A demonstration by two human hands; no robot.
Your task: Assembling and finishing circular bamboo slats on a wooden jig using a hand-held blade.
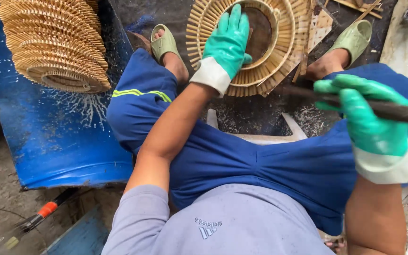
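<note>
Already a stack of finished bamboo rings (55,45) waits on the blue sheet (57,141), while the left hand (227,40) presses flat, ungripping, on a half-built ring (251,71) and the right hand (369,118) clenches a dark blade (397,111).

Left hand (226,40) flat, right hand (364,118) fisted

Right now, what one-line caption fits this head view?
Left hand in green glove presses on a round bamboo-slat frame; right hand grips a dark rod-like tool, beside stacked frames.
</note>
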